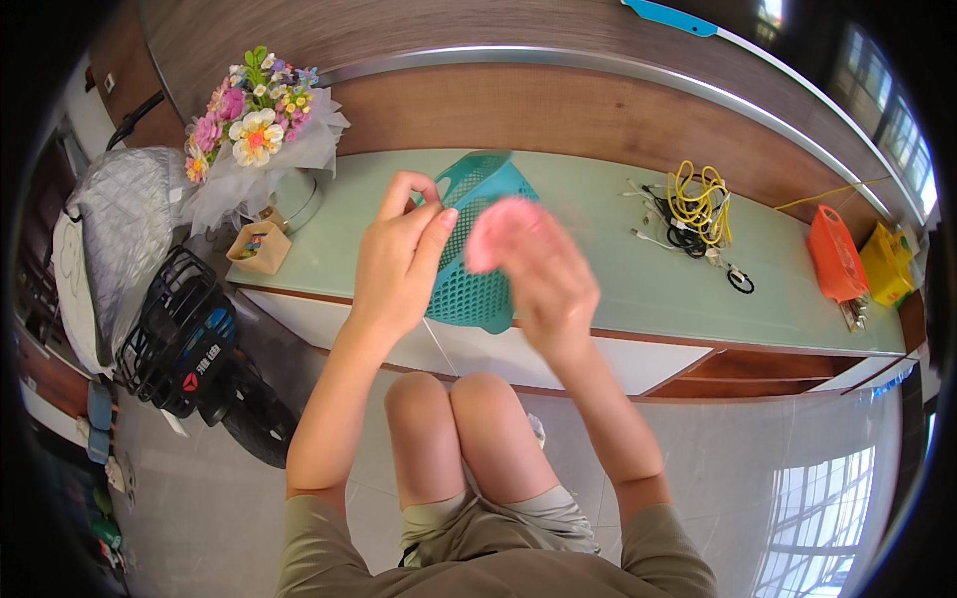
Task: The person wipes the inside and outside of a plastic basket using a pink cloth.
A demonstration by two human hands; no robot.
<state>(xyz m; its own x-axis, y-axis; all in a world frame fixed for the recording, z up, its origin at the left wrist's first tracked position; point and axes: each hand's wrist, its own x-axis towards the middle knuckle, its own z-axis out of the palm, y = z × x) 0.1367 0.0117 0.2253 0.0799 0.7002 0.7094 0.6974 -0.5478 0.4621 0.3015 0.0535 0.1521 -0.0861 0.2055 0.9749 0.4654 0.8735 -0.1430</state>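
Note:
A teal perforated plastic basket (478, 299) is tilted in front of me, at the front edge of the cabinet top. The fingers of my left hand (400, 254) are bent around its upper left rim, beside the handle opening. In my right hand (549, 288) is a pink cloth (505, 232), bunched under the fingers and held against or just over the basket's right side. Motion blurs that hand and the cloth, so contact cannot be told for certain. Both hands hide parts of the basket.
The glass-topped cabinet (598, 299) bears tangled cables (699, 213), an orange basket (836, 254), a yellow basket (886, 265), a beige box (259, 247) and a bouquet of artificial flowers (258, 134). A scooter (202, 351) with a front wire basket stands at left.

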